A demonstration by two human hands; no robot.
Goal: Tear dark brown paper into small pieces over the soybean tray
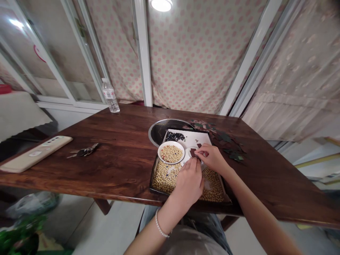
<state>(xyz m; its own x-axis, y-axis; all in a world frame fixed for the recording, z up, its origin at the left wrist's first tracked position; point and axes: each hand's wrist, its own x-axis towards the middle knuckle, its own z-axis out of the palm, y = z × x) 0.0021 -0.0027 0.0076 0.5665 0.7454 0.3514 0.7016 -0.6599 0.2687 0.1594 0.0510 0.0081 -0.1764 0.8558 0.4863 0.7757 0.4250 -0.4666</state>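
A dark tray [153, 169] at the table's near edge holds a layer of pale beans [162, 177], with a patch of black beans [174, 136] at its far end. A white bowl [171, 153] of pale beans stands in the tray. Beside it sits a second small white bowl [188, 153], mostly covered by my hands. My left hand [189, 180] hovers over the tray with its fingers pinched together near that bowl. My right hand [211, 157] is closed in a pinch on a small dark reddish piece [193, 152] above it.
A round metal basin [158, 130] is set into the wooden table [119, 156] behind the tray. Dark green and reddish scraps [231, 143] lie right of it. Keys [85, 151], a long beige remote [34, 153] and a water bottle [110, 95] are at the left.
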